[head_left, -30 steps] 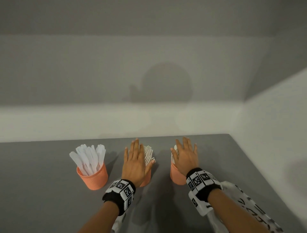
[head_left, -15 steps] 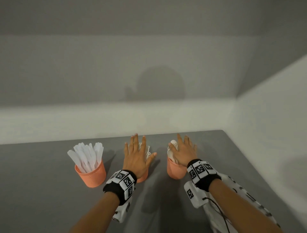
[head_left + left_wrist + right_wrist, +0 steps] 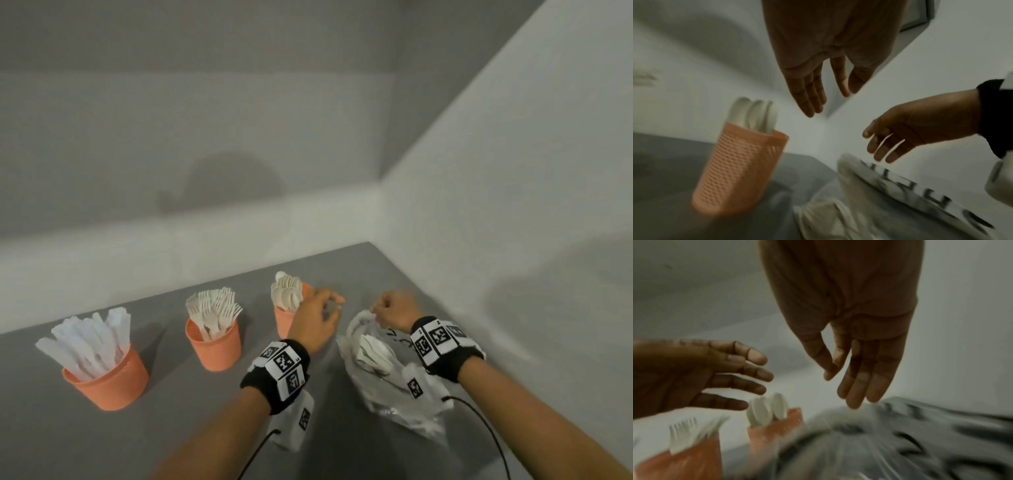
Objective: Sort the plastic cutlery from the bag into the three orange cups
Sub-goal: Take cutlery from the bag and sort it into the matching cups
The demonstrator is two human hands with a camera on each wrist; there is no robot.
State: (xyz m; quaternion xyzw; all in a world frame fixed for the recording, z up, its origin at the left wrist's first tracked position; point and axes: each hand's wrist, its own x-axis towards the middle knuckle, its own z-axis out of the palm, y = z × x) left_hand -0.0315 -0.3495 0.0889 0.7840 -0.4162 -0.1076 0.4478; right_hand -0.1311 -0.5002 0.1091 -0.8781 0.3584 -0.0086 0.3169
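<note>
Three orange cups stand in a row on the grey table (image 3: 51,428). The left cup (image 3: 109,383) holds white knives, the middle cup (image 3: 215,349) forks, and the right cup (image 3: 284,323) spoons (image 3: 287,291). A clear printed plastic bag (image 3: 394,387) with white cutlery (image 3: 373,354) inside lies right of the cups. My left hand (image 3: 334,308) hovers between the spoon cup and the bag, fingers relaxed and empty. My right hand (image 3: 380,308) is at the bag's top edge. In the right wrist view its fingers (image 3: 859,386) point straight down at the bag (image 3: 900,434) and hold nothing.
White walls close in the table at the back and on the right, meeting in a corner (image 3: 380,212) just beyond the hands. Bare grey tabletop lies in front of the cups. A black cable (image 3: 493,435) runs from the right wrist camera.
Both hands have left the tops of the fork and spoon cups and moved right to the bag. The view has swung right and now uncovers the forks and spoons.
</note>
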